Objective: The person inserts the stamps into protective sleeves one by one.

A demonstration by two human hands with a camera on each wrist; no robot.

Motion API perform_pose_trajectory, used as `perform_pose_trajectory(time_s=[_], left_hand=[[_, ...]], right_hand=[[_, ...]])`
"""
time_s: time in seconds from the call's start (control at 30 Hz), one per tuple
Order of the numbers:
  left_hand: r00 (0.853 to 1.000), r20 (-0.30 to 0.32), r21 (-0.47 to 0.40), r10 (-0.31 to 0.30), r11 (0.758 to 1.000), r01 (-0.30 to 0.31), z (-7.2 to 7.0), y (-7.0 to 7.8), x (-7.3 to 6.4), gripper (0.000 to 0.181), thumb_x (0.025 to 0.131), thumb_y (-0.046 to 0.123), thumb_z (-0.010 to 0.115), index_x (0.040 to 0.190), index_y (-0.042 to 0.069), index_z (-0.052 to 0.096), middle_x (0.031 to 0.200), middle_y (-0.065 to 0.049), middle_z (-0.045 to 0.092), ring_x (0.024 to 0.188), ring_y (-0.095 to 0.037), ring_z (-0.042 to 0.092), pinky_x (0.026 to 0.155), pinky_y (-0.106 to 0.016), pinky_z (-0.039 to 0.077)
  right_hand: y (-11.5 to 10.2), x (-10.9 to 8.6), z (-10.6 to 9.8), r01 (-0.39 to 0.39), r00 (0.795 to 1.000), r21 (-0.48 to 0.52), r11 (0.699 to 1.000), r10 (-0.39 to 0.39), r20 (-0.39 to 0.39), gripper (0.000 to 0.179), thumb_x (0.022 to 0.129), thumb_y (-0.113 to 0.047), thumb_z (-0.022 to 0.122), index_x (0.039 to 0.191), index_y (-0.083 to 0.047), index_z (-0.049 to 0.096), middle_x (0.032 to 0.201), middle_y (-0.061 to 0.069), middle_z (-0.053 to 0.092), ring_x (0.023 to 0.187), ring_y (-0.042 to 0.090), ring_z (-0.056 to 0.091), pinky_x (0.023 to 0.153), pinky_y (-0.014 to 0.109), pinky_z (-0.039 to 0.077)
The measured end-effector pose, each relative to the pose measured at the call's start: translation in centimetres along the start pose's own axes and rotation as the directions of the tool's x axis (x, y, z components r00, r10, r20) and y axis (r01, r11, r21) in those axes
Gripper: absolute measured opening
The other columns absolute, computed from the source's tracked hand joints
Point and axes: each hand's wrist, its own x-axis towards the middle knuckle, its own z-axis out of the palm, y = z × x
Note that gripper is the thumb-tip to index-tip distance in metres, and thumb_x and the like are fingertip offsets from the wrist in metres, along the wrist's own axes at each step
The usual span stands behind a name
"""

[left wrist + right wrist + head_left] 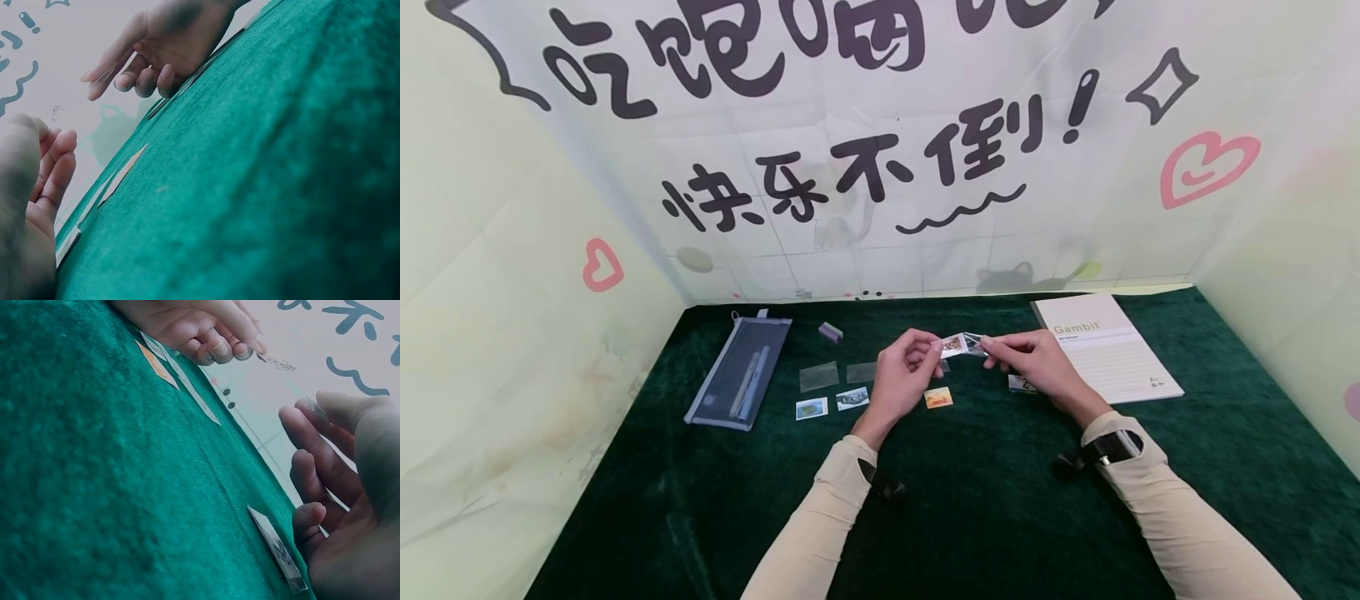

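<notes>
Above the cloth, my left hand (904, 371) pinches a small stamp (953, 345) with a white border and a brownish picture. My right hand (1037, 358) holds a small clear sleeve (975, 343) between thumb and forefinger, its other fingers loosely bent. Stamp and sleeve overlap end to end in the head view. Below the left hand lies an orange stamp (938, 397); to its left are a grey-blue stamp (852, 399) and a blue-green stamp (812, 408). Another dark picture piece (1021, 384) lies partly hidden under the right hand.
Flat clear sleeves (818, 377) lie behind the stamps on the dark green cloth (970, 517). A zip pencil pouch (715, 400) with pens is at the left, a purple-and-white eraser (831, 332) near it. A white notebook (1112, 358) lies beyond the right hand.
</notes>
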Motion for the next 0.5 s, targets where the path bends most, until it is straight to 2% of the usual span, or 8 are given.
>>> perform_pose_trajectory(time_s=[0.27, 0.5], left_hand=[[1.000, -0.002, 0.001, 0.004, 1.000, -0.004, 0.04, -0.03, 0.00, 0.019, 0.111, 0.030, 0.065, 0.120, 0.015, 0.070, 0.099, -0.012, 0.077, 0.074, -0.015, 0.074, 0.072, -0.025, 0.063], [1.000, 0.011, -0.002, -0.005, 1.000, 0.005, 0.02, -0.03, -0.03, 0.020, 0.110, 0.032, 0.066, 0.119, 0.015, 0.072, 0.098, -0.015, 0.077, 0.073, -0.015, 0.073, 0.069, -0.024, 0.061]], right_hand=[[0.13, 0.07, 0.01, 0.001, 1.000, 0.018, 1.000, -0.001, 0.000, 0.047, 0.105, -0.054, 0.067, 0.123, -0.013, 0.082, 0.094, -0.002, 0.081, 0.087, 0.018, 0.062, 0.073, 0.027, 0.049], [0.08, 0.05, 0.08, 0.009, 1.000, 0.015, 1.000, -0.009, 0.001, 0.045, 0.105, -0.053, 0.068, 0.122, -0.014, 0.082, 0.094, 0.000, 0.081, 0.087, 0.020, 0.062, 0.072, 0.027, 0.048]])
